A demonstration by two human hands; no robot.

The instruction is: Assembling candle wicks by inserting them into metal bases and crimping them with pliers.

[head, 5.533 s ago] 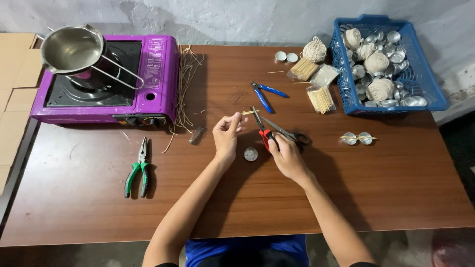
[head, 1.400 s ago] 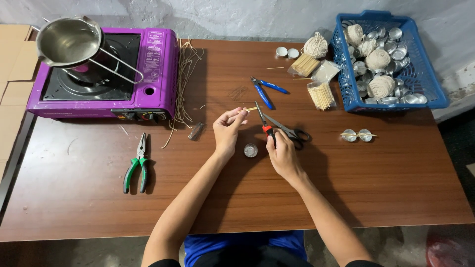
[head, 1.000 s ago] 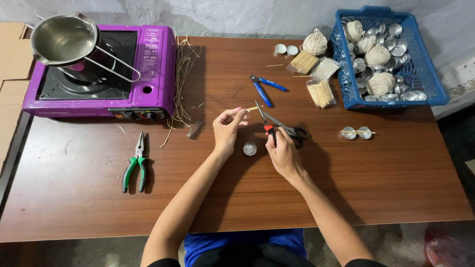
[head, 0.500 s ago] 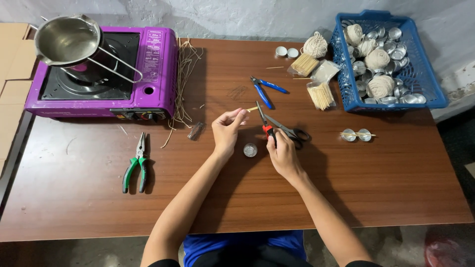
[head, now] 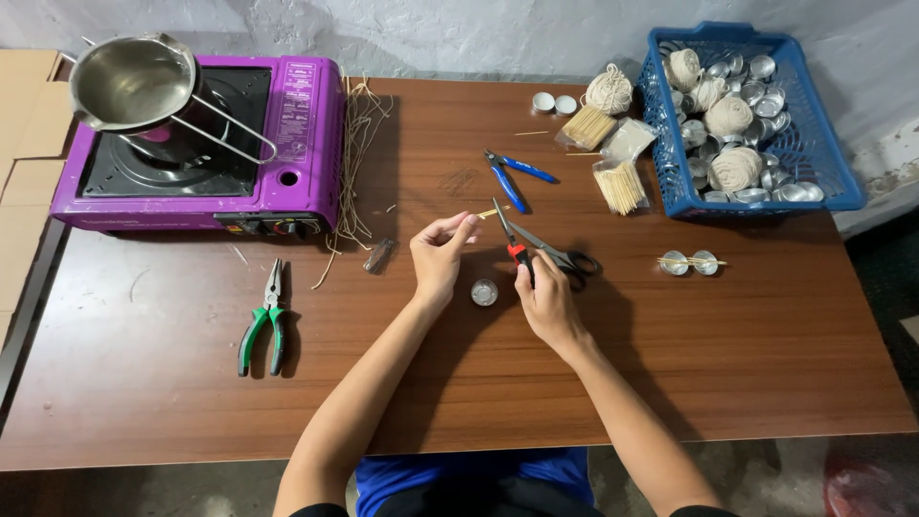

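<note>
My left hand [head: 440, 257] pinches one end of a thin pale stick [head: 492, 212] above the brown table [head: 191, 402]. My right hand [head: 544, 295] grips a small red-handled cutter [head: 509, 236], whose jaws point up at the stick's free end. A small round metal cup [head: 484, 292] sits on the table between my two hands. Black-handled scissors [head: 557, 254] lie just right of the cutter, touching my right hand's fingers.
A purple gas stove [head: 206, 153] with a steel pot [head: 134, 81] stands far left. Green pliers [head: 264, 319] lie front left, blue pliers [head: 511, 174] at centre back. Stick bundles [head: 618, 184] and a blue basket [head: 747, 115] of twine balls and cups are far right. Two cups [head: 690, 262] lie right.
Both hands have stayed in nearly the same place, holding the stick and the cutter. Only the head camera has shifted slightly.
</note>
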